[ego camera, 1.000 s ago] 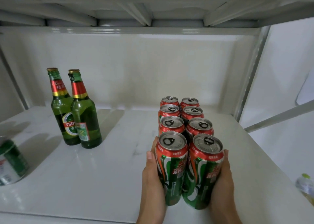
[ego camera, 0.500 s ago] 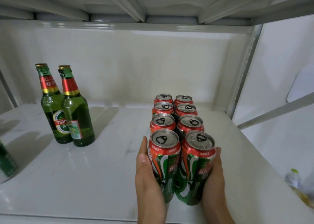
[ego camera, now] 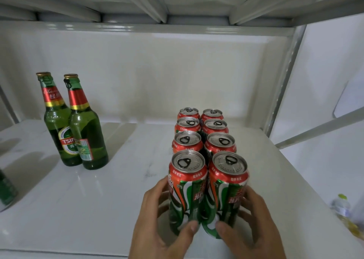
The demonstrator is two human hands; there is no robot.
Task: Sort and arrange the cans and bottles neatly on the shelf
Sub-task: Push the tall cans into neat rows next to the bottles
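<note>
Where glossy cylindrical cans (ego camera: 206, 192) stand paired, both hands cup them.

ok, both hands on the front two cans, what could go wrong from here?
1. The left hand and right hand wrap the front cans low; a hard push could tip them or knock the packed can rows behind out of line.
2. The cans stand near the shelf front edge; pulling back risks dropping one.
3. Sliding the block left could strike the green bottles.
</note>
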